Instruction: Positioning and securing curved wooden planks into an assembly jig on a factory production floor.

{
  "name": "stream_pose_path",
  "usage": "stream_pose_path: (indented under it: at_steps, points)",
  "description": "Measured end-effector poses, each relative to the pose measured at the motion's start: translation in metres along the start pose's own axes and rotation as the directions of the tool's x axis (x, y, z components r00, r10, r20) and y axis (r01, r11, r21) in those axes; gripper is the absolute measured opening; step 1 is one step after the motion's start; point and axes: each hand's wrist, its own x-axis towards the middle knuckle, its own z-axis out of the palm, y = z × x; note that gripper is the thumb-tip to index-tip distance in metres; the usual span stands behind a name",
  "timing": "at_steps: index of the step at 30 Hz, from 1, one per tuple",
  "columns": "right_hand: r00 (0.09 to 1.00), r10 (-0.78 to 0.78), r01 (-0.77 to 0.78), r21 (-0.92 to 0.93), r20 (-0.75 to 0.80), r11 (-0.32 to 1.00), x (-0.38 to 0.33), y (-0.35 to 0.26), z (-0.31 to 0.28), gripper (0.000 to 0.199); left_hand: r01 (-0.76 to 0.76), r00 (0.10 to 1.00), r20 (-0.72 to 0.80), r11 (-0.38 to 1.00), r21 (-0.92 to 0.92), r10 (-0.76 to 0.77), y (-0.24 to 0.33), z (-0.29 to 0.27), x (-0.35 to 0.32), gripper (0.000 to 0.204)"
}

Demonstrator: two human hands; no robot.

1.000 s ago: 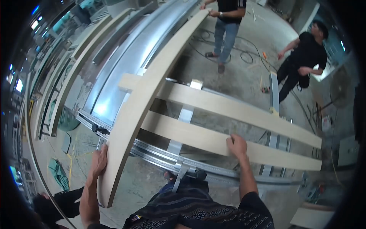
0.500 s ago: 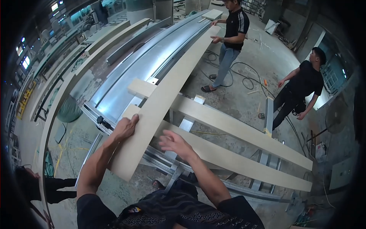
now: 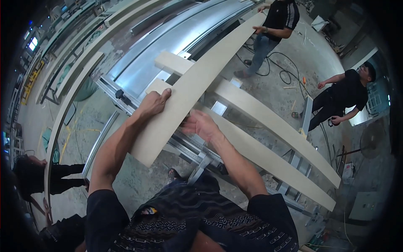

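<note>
While the left hand [image 3: 154, 103] clamps its grip over the near left edge of the long, pale beige curved board [image 3: 191, 90], the right hand [image 3: 200, 124] presses spread fingers against the opposite edge, not wrapped around it, so the plank is steadied from both sides. It lies diagonally across two pale straight cross boards [image 3: 268, 122] on a grey metal frame [image 3: 197, 153], which keep it off the concrete floor [image 3: 289, 63]. At its far end a person in a black shirt [image 3: 277, 21] holds it too, probably sharing the weight of so long a piece.
</note>
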Motion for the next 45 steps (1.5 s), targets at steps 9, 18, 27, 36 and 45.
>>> stream_pose_path:
  at_steps: [9, 18, 27, 36, 45]
  points:
    - [0.992, -0.102, 0.096, -0.075, -0.081, 0.993, 0.01, 0.003, -0.011, 0.039, -0.021, 0.999, 0.036, 0.985, -0.17, 0.027, -0.01, 0.024, 0.018, 0.074]
    - [0.965, -0.178, 0.151, -0.151, -0.191, 0.977, 0.013, -0.006, -0.028, 0.036, -0.675, 0.714, -0.089, 0.648, -0.353, 0.695, -0.007, 0.056, 0.105, 0.051]
    - [0.949, -0.151, 0.101, -0.186, -0.278, 0.977, 0.01, 0.004, -0.045, 0.031, -0.362, 0.932, -0.018, 0.931, -0.037, 0.362, -0.024, 0.049, 0.088, 0.041]
    - [0.99, -0.073, 0.056, -0.143, -0.12, 0.988, 0.019, 0.0, -0.051, 0.04, 0.021, 0.971, 0.218, 0.88, -0.475, 0.094, -0.036, 0.069, 0.023, 0.051]
    - [0.9, -0.245, 0.142, -0.29, -0.359, 0.947, 0.054, -0.039, -0.08, 0.045, -0.05, 0.979, 0.155, 0.898, -0.437, 0.13, -0.031, 0.071, 0.04, 0.053]
